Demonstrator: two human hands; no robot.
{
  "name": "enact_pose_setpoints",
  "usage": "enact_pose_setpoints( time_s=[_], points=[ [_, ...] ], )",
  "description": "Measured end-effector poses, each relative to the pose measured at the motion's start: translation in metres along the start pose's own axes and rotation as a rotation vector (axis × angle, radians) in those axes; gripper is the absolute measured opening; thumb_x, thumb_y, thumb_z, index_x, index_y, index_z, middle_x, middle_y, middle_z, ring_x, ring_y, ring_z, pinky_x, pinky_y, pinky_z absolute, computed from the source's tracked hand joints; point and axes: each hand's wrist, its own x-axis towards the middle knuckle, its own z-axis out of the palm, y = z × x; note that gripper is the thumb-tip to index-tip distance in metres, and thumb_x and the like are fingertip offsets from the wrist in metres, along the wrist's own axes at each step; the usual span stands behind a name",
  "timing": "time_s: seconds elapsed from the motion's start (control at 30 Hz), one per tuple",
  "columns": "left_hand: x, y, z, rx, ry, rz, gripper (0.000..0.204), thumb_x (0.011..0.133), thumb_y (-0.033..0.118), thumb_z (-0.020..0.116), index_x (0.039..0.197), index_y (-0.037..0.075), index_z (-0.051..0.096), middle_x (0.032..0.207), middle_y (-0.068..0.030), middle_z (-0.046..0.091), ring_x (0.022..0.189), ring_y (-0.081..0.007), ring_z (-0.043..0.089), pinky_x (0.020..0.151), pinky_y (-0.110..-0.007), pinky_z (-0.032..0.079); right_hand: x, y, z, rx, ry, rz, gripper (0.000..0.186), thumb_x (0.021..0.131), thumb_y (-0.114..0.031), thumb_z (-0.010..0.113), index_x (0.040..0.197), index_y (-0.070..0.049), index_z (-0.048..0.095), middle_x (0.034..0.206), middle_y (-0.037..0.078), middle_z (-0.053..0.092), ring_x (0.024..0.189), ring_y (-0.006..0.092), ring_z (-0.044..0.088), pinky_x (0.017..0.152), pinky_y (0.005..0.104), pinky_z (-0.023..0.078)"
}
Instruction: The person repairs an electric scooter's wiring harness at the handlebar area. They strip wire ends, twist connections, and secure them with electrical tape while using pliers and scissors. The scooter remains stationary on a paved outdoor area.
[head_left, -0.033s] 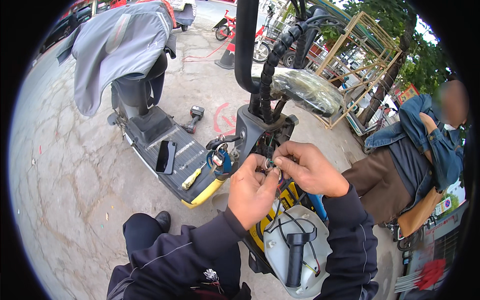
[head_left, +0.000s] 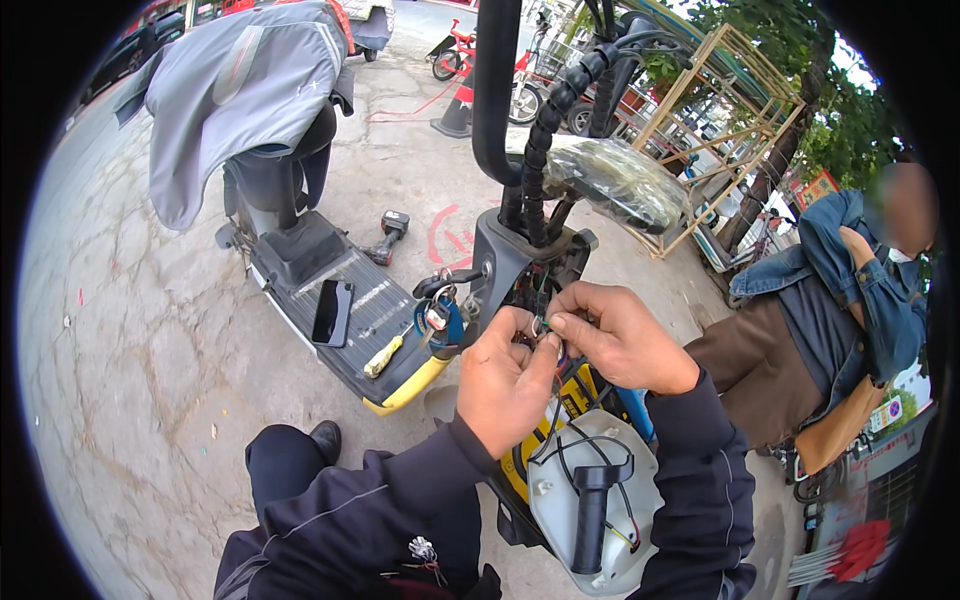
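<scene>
My left hand (head_left: 506, 382) and my right hand (head_left: 628, 342) meet in front of an electric scooter's opened front column (head_left: 498, 246). Both are closed, thumbs against fingers, pinching thin wires (head_left: 541, 327) between them. Just what each fingertip covers is hidden. Behind my fingers, more dark wiring shows inside the column. Below my hands, a black handlebar grip (head_left: 591, 515) with loose cables rests on a pale plastic panel (head_left: 548, 508). A bunch of keys (head_left: 440, 296) hangs by the column, left of my hands, close to a blue roll (head_left: 453, 326).
On another scooter's footboard (head_left: 372, 308) lie a phone (head_left: 333, 314) and a yellow-handled tool (head_left: 383, 357). A cordless power tool (head_left: 388, 240) sits beyond it. At the right, a person (head_left: 800, 320) in a denim jacket is close by. Plastic-wrapped headlight (head_left: 625, 185) and handlebar stem rise ahead.
</scene>
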Motion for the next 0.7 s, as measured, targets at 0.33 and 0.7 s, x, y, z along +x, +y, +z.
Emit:
enact_pose_setpoints(
  time_s=[0.33,0.7],
  points=[
    [-0.001,-0.011,-0.005,0.433,0.221,0.498,0.011,0.098,0.005,0.076,0.103,-0.001,0.067,0.061,-0.0071,0.067,0.047,-0.0102,0.059,0.050,-0.029,0.043,0.001,-0.003,0.003,0.046,-0.015,0.013,0.023,0.105,-0.016,0.063,0.103,0.006,0.070,0.084,0.010,0.069,0.077,0.0148,0.065,0.072,0.0338,0.054],
    [0.005,-0.022,-0.002,0.445,0.298,0.685,0.012,0.094,0.003,0.077,0.104,0.001,0.072,0.062,-0.0079,0.065,0.050,-0.0218,0.065,0.050,-0.034,0.048,-0.001,-0.004,0.005,-0.110,0.065,-0.054,0.021,0.100,-0.014,0.066,0.099,0.006,0.070,0.086,0.019,0.073,0.078,0.0243,0.070,0.073,0.0387,0.054]
  ],
)
